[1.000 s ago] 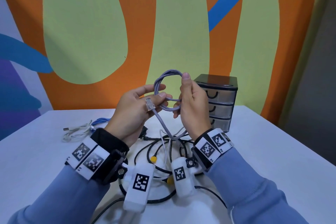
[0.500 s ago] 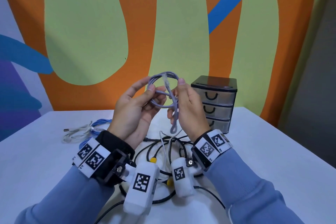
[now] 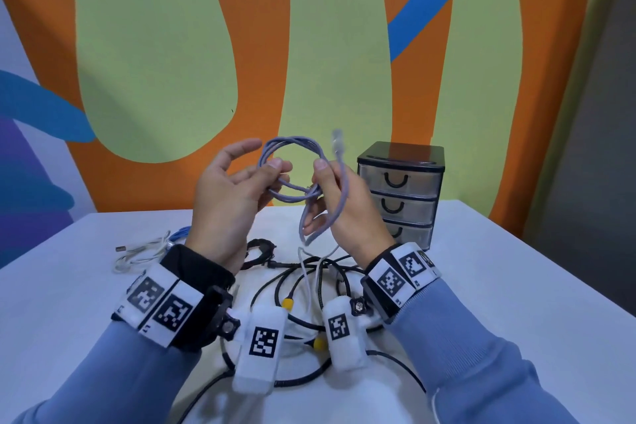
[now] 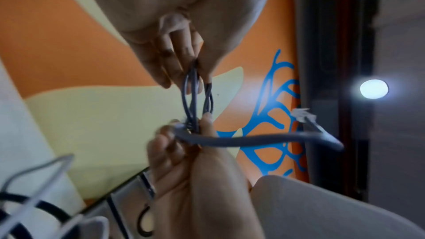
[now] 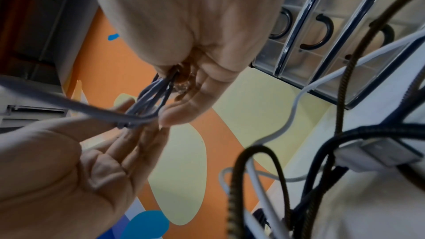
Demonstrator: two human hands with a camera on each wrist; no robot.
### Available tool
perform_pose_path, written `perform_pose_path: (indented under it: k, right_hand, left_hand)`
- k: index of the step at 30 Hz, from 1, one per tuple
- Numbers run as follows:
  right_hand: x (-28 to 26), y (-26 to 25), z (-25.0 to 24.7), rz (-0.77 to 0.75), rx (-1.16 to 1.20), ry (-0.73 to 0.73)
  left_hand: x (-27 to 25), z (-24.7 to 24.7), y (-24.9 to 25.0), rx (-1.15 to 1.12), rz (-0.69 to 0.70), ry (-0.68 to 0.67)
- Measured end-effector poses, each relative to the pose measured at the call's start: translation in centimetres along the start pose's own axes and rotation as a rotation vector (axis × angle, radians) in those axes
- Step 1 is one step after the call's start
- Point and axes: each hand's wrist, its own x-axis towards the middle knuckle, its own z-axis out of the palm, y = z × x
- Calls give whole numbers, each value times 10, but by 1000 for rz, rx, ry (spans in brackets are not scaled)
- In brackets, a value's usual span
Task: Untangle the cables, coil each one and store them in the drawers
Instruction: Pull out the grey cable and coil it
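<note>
both hands (image 3: 282, 196) pinch grey cable (image 3: 292, 148) coil; only head view shows blue cable (image 3: 179, 234).

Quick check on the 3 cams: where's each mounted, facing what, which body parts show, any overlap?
Head: on the head, facing forward and down at the table; both hands, wrist bands and sleeves show.
Left wrist: along the left hand toward the right hand, up at the wall.
Right wrist: along the right hand toward the left hand, with the drawer unit behind.
Shared: all three see the grey cable coil held in both hands.
</note>
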Motion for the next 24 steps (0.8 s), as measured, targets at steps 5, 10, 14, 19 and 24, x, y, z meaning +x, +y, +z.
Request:
perform_pose_path:
  k: [5,10,14,19,24]
  right_hand:
    - [2,2,3,-26,31,56]
    - [-2,1,5,-46,-8,-17]
    - [-5,-2,9,-93,-38,-31]
    - [-2,4,7,-46,-48,25]
    - [3,5,0,-97,-21,192]
  left_hand:
    - [-3,-1,-9,161,-163,-121]
    - [-3,-1,-13,170,-71,-16]
    - [-3,0,-15,66,-42,106]
    - [-2,5,-7,-71,-119,49]
    - [-8,7,0,-2,-195,-157]
